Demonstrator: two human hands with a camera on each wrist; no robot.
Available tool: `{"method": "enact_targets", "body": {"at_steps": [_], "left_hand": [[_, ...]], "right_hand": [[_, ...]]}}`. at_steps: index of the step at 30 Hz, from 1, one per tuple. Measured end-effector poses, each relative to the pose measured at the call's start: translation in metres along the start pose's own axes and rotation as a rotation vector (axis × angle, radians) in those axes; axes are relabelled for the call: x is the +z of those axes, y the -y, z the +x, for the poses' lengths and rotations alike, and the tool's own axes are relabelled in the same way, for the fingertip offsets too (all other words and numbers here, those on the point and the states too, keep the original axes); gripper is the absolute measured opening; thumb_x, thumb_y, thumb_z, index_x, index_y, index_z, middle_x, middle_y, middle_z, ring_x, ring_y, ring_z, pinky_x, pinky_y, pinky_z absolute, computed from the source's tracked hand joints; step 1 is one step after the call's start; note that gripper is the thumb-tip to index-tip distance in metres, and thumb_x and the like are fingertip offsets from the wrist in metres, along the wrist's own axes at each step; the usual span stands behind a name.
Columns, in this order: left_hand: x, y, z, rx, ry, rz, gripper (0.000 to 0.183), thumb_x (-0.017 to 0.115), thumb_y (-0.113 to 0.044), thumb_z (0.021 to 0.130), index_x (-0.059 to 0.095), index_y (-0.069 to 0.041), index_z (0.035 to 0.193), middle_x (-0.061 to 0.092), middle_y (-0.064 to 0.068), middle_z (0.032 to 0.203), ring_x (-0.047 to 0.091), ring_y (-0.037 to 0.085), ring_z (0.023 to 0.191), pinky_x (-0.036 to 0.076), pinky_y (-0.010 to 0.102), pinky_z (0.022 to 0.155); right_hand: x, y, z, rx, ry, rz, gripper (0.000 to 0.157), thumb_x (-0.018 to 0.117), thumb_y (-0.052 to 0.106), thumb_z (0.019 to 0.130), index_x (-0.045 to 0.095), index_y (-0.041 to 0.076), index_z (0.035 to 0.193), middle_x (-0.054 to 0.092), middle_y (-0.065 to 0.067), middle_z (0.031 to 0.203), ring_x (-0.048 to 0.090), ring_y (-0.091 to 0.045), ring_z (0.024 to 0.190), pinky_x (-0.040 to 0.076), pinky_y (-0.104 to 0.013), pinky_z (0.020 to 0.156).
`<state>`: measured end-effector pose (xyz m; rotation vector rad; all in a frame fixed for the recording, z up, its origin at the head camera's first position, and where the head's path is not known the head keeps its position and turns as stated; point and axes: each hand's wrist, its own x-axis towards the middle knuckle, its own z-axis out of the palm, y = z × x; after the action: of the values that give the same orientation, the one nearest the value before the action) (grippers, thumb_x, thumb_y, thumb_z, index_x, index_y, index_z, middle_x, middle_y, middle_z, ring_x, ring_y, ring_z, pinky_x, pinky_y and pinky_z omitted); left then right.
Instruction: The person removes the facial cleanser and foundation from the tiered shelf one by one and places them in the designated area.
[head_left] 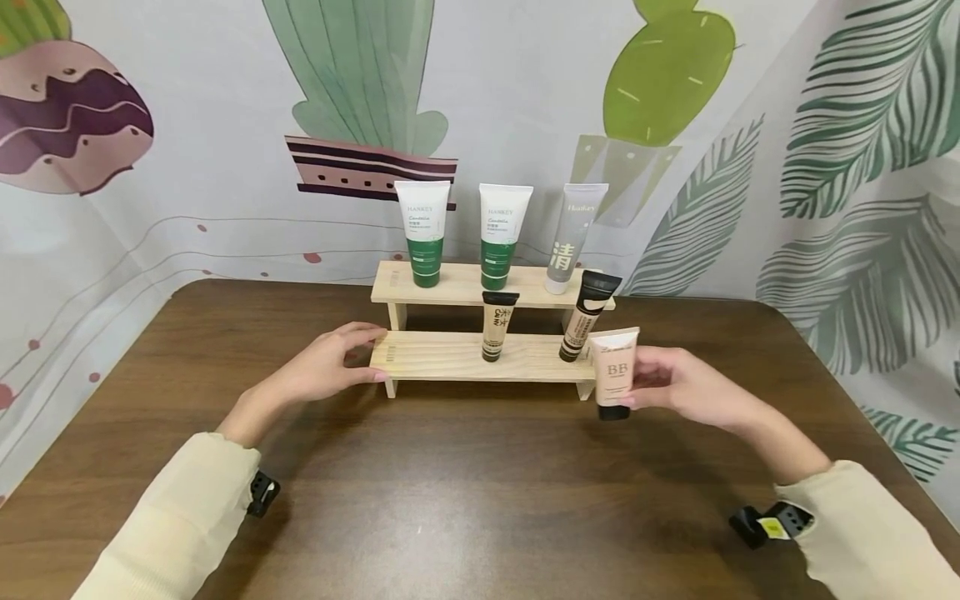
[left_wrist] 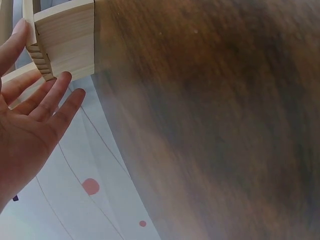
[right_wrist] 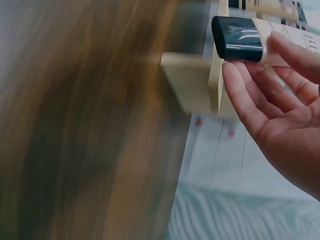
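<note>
A two-tier wooden display stand (head_left: 435,357) is on the table, and my left hand (head_left: 330,362) holds its lower tier's left end. In the left wrist view the thumb (left_wrist: 17,42) lies on one side of the plank, with fingertips at its end. My right hand (head_left: 678,387) pinches a pink BB cream tube (head_left: 615,367), black cap down, in front of the lower tier's right end. That tier bears a small beige tube (head_left: 497,329) with a black top and a larger, tilted black-topped tube (head_left: 585,321). Part of the label shows in the right wrist view.
Two white-and-green tubes (head_left: 425,225) (head_left: 502,229) and a grey tube (head_left: 573,233) stand on the upper tier. The brown wooden table (head_left: 465,500) extends in front of the stand. Behind it hangs a patterned cloth (head_left: 525,100) with cacti and leaves.
</note>
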<state>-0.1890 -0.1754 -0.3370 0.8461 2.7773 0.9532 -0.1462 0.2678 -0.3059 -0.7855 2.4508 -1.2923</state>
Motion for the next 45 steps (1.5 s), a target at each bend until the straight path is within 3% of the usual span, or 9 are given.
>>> {"method": "enact_targets", "body": {"at_steps": [8,18,24,31,36,45], "left_hand": [[0.0,0.002,0.0,-0.011,-0.008,0.005,0.061,0.072,-0.021,0.079,0.047,0.006,0.128,0.046,0.022,0.127,0.053,0.032,0.107,0.044,0.046,0.089],[0.0,0.001,0.0,0.001,-0.01,0.014,0.06,0.072,-0.022,0.08,0.048,0.007,0.127,0.046,0.023,0.126,0.053,0.033,0.107,0.043,0.047,0.089],[-0.001,0.002,0.001,0.008,-0.009,0.025,0.061,0.071,-0.022,0.08,0.047,0.007,0.128,0.046,0.023,0.127,0.053,0.033,0.107,0.043,0.047,0.09],[0.0,0.002,0.002,0.012,-0.013,0.027,0.061,0.072,-0.02,0.079,0.047,0.006,0.128,0.046,0.022,0.127,0.051,0.032,0.11,0.041,0.047,0.092],[0.0,0.001,0.001,0.006,-0.013,0.039,0.061,0.072,-0.022,0.079,0.048,0.006,0.128,0.046,0.023,0.127,0.048,0.034,0.113,0.04,0.048,0.093],[0.001,0.002,0.001,-0.005,-0.01,0.0,0.061,0.072,-0.021,0.079,0.047,0.005,0.128,0.045,0.021,0.128,0.052,0.032,0.109,0.041,0.047,0.092]], "right_hand": [[-0.03,-0.023,-0.02,0.091,-0.1,0.021,0.027,0.064,-0.006,0.08,0.054,-0.012,0.104,0.065,-0.013,0.089,0.063,-0.013,0.077,0.054,-0.03,0.064],[-0.056,-0.06,-0.021,0.249,-0.221,0.059,0.028,0.059,-0.003,0.086,0.046,-0.016,0.107,0.06,-0.014,0.09,0.062,-0.016,0.078,0.054,-0.039,0.066],[-0.059,-0.08,-0.013,0.318,-0.271,0.102,0.036,0.059,-0.001,0.087,0.041,-0.016,0.114,0.059,-0.011,0.092,0.061,-0.015,0.078,0.054,-0.038,0.067],[-0.06,-0.094,-0.005,0.352,-0.322,0.202,0.034,0.057,0.005,0.09,0.041,-0.014,0.113,0.06,0.003,0.084,0.058,-0.013,0.071,0.054,-0.032,0.063],[-0.059,-0.1,0.003,0.38,-0.346,0.234,0.035,0.056,0.006,0.09,0.04,-0.013,0.115,0.058,0.003,0.083,0.057,-0.014,0.067,0.053,-0.03,0.062],[-0.054,-0.104,0.008,0.401,-0.382,0.312,0.043,0.051,-0.002,0.091,0.031,-0.021,0.123,0.056,0.001,0.084,0.056,-0.009,0.069,0.052,-0.026,0.059]]}}
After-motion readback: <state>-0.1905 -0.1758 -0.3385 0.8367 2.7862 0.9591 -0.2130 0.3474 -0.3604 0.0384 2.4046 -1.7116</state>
